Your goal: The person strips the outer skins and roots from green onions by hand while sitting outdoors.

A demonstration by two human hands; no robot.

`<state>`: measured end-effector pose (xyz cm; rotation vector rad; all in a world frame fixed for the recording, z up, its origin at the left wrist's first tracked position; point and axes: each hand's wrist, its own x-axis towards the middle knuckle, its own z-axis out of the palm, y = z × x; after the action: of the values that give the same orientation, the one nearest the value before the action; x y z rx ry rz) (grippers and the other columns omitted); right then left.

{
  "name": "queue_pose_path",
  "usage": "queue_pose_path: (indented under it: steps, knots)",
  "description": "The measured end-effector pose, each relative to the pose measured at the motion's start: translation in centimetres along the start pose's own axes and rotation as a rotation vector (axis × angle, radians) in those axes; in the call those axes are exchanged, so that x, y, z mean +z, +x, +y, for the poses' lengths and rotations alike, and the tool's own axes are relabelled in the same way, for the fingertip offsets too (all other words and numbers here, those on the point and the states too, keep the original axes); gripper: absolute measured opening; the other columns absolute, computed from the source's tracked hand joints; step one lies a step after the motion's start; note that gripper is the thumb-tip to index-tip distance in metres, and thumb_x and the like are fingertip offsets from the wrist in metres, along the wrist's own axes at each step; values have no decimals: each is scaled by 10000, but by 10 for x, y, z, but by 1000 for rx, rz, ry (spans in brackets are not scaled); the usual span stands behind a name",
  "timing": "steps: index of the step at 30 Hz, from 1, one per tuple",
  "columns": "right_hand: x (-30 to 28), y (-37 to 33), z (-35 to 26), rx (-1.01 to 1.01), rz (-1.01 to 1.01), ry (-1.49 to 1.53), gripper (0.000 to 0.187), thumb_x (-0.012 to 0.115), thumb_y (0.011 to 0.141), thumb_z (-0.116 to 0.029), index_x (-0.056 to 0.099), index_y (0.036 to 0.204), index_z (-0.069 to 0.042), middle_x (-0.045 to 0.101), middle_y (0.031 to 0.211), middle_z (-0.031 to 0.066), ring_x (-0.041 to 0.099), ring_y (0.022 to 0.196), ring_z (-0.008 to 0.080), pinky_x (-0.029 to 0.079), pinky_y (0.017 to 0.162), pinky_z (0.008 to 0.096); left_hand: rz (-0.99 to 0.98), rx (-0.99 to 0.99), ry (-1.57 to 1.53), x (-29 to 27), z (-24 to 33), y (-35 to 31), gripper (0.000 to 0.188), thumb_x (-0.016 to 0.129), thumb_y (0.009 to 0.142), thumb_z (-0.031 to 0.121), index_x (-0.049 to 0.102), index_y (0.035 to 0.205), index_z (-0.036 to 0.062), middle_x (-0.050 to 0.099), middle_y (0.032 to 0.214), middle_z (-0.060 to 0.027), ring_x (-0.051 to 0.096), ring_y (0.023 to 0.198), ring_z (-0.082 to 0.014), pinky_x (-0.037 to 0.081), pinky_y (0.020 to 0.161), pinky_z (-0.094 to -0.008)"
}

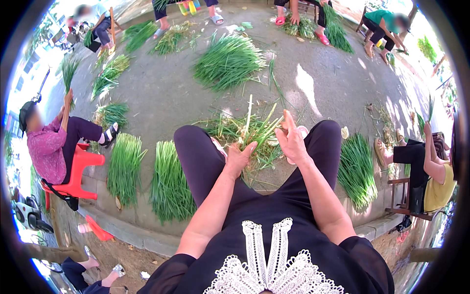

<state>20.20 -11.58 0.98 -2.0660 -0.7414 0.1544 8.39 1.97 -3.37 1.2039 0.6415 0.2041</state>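
I sit with dark trousers, knees apart, looking down at a bunch of green onions [258, 131] held between my knees. My left hand [239, 159] grips the bunch low on its stalks. My right hand [292, 139] pinches the upper part of the stalks, fingers partly spread. A heap of peeled leaves and trimmings [230, 128] lies on the concrete under the bunch.
Laid-out rows of green onions lie to my left [169, 183], [123, 166] and to my right [356, 169]. A big pile [229, 61] sits farther out. A person on a red stool [73, 179] works at left, another at right [431, 169], several more at the far edge.
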Motion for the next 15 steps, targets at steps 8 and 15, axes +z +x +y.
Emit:
queue_pose_path:
  steps: [8, 15]
  knots:
    - [-8, 0, -4, -92, -14, -116, 442, 469, 827, -104, 373, 1252, -31, 609, 805, 192, 591, 759, 369, 449, 676, 422, -12, -24, -26, 1, 5, -1, 211, 674, 785, 225, 604, 802, 27, 559, 606, -18, 413, 420, -60, 316, 366, -217]
    - [-10, 2, -2, -109, 81, -218, 409, 455, 823, -104, 412, 1226, -54, 594, 739, 192, 588, 691, 368, 449, 636, 433, -12, -10, -27, 0, 1, 1, 205, 681, 781, 223, 594, 807, 40, 502, 596, 25, 394, 439, -53, 311, 378, -223]
